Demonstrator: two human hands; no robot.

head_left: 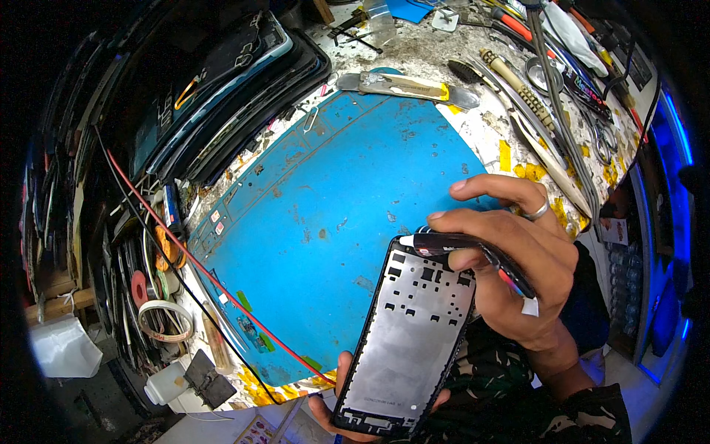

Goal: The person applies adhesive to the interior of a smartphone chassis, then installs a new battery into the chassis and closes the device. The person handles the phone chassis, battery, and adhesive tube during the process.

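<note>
My left hand [343,372] grips the lower end of a phone mid-frame [405,337], a silvery metal plate with a black rim and small cut-outs, tilted over the near edge of the blue work mat [310,192]. Most of that palm is hidden beneath the frame. Above the frame's top end is my right hand [529,255], with a ring on one finger. It pinches a soft dark glue tube [447,243], bent along the hand. The tube's white nozzle points left at the frame's top left corner; whether it touches, I cannot tell.
Stacked phone screens [244,111] stand beyond the mat at the left. A spatula-like tool [407,86] lies across its far edge. Brushes, cables and tweezers [518,111] crowd the far right. A red cable [214,277] crosses the mat's left side, near a tape roll [165,305].
</note>
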